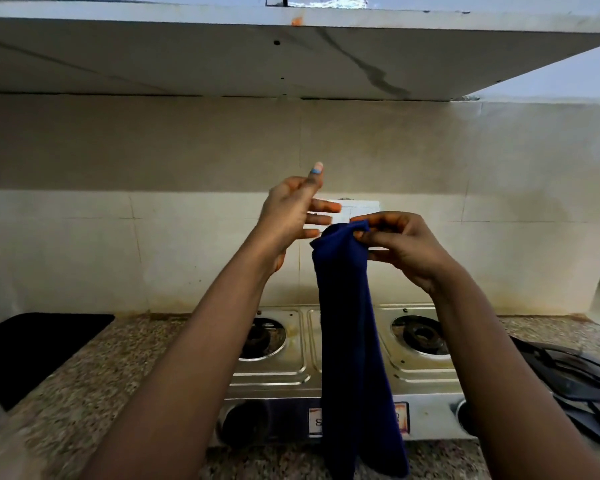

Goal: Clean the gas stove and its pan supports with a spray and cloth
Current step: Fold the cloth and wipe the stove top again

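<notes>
1. The left hand (291,216) is hovering at frame centre, fingers spread, holding nothing.
2. The right hand (402,247) is pinching the blue cloth (354,341), which is hanging down over the gas stove (291,368).
3. The pan supports (575,382) are lying at lower right.

The right hand (400,247) pinches the top of a blue cloth (355,341) hanging over the gas stove (291,362) (pan supports (575,382) lie on the bench (94,386)); the left hand (291,216) is raised, fingers spread.
</notes>
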